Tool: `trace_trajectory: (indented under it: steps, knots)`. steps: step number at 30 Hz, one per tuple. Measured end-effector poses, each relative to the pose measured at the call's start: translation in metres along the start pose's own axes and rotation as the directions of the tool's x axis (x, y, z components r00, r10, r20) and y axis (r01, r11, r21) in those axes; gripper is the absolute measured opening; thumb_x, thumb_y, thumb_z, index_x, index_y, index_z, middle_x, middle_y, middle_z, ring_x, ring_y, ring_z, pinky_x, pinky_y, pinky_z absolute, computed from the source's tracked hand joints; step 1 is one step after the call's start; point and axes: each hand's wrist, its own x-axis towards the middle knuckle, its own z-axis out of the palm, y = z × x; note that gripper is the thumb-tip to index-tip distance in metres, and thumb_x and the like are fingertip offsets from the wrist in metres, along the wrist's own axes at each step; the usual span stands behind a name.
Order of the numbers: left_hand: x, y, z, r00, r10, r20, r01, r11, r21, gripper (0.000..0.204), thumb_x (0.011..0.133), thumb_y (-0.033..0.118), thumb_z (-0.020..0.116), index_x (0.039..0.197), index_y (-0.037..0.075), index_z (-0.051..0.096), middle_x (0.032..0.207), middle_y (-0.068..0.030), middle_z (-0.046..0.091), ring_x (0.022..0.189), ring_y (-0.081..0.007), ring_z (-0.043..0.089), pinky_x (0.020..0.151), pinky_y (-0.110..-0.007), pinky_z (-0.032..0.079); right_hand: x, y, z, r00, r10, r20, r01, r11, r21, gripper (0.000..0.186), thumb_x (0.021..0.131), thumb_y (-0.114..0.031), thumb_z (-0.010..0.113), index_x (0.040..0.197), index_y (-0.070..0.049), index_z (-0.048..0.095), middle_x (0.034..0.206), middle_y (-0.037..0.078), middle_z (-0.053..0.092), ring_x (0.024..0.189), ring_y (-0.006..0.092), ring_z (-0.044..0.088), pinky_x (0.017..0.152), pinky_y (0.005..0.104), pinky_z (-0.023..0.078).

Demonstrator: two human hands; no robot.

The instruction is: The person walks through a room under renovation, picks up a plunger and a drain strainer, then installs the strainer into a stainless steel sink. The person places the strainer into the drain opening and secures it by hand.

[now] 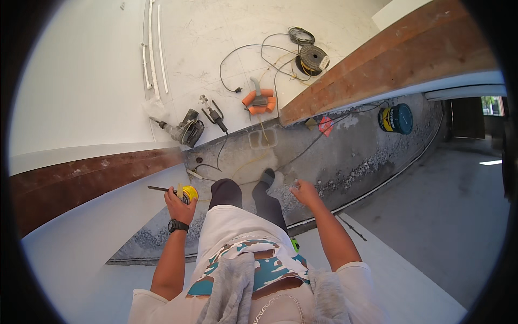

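My left hand (pixel 179 209), with a black watch on its wrist, is closed around a yellow and black round thing like a small can (pixel 190 193). A thin dark strip (pixel 157 188) and a short pale-yellow piece (pixel 179 190) stick out of the same grip; I cannot tell their kind. Held out over the rough floor, my right hand (pixel 306 193) has its fingers curled together. Whatever may be between those fingertips is too small to make out.
Beyond my feet lie a rotary hammer drill (pixel 189 129), a second power tool (pixel 215 116), orange pipe pieces (pixel 260 101) and a cable reel (pixel 312 58) with loose cords. A dark bucket (pixel 396 119) stands right, near gravelly rubble (pixel 362 167). Brown door-frame boards (pixel 377 59) flank the opening.
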Motion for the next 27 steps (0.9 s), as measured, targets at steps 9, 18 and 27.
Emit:
trace_trajectory:
  steps: [9,18,27]
  knots:
    - [-0.041,-0.051,0.084,0.889,-0.448,0.096,0.446,0.894,0.048,0.096,0.071,0.02,0.087,0.146,-0.005,0.032,0.14,-0.0327,0.038,0.13,-0.0495,0.042,0.112,-0.054,0.036,0.344,-0.093,0.029,0.991,0.104,-0.086,-0.063,0.919,0.388,0.058,0.086,-0.043,0.074,0.122,0.001,0.066,0.112,0.025,0.072,0.108,0.0399,0.069,0.094,0.0449,0.053]
    - [-0.104,-0.159,0.186,0.698,-0.709,0.095,0.71,0.704,0.037,0.088,0.076,0.023,0.084,0.144,-0.003,0.036,0.134,-0.0265,0.042,0.126,-0.044,0.045,0.109,-0.05,0.039,0.612,-0.146,0.089,0.961,0.084,-0.263,-0.14,0.969,-0.203,0.081,0.084,-0.046,0.076,0.138,0.008,0.048,0.129,0.029,0.062,0.122,0.0415,0.061,0.102,0.0489,0.05]
    - [-0.132,-0.154,0.213,0.689,-0.722,-0.061,0.725,0.687,0.048,0.063,0.087,0.036,0.073,0.135,0.002,0.051,0.118,-0.0165,0.056,0.113,-0.034,0.055,0.094,-0.043,0.049,0.648,-0.12,0.108,0.978,0.027,-0.205,0.061,0.909,0.412,0.042,0.078,-0.033,0.08,0.097,0.004,0.072,0.091,0.015,0.074,0.083,0.0241,0.071,0.078,0.037,0.055]
